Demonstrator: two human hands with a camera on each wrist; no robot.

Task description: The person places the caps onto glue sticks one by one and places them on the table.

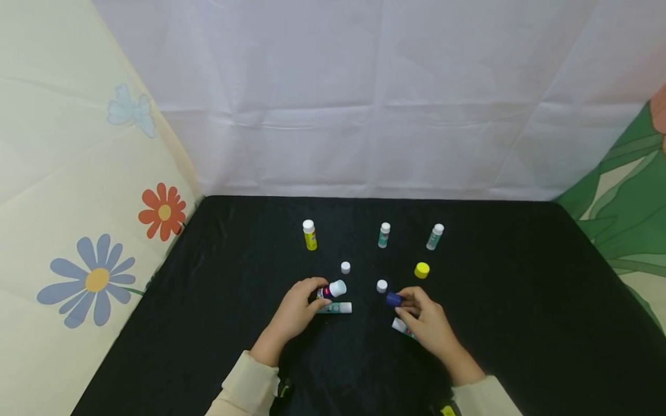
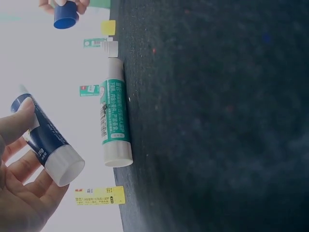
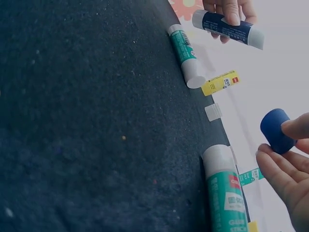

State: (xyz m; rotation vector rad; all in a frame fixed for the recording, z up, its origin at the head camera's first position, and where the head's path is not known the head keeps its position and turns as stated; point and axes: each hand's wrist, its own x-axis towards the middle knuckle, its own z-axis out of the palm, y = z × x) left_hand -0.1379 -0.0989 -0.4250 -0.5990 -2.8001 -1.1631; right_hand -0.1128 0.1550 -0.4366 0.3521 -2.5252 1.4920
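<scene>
Closest to me, two pale sleeves [image 1: 247, 384] reach in over the black-covered bench [image 1: 520, 323]. A green and white glue stick [image 3: 224, 193] lies just below the right hand [image 1: 429, 325], its far end hidden by that hand as seen from above. The right hand's grip is drawn in to the width of a blue cap [image 1: 393, 299], pinching it between thumb and fingers, clear of the bench.

Across from it, the left hand [image 1: 296, 310] has its thumb and fingers curled round a navy glue stick [image 2: 47, 133], white at both ends; this grip is parted only by the stick's thickness. The stick tilts in the air, a white end turned up and toward the blue cap, the two well apart. Beneath it, a second green stick [image 1: 339, 308] lies on its side, partly behind the left hand, with a white end pointing right.

Farther along, a white cap [image 1: 382, 286] sits near the blue one, then a yellow cap [image 1: 422, 270] over to the right and another white cap [image 1: 346, 267] to the left.

Beyond these stand three upright sticks: a green one [image 1: 435, 237] on the right, another green one [image 1: 384, 236] midway, and a yellow one [image 1: 310, 237] on the left, all white-topped. A creased white cloth [image 1: 364, 104] hangs behind everything.
</scene>
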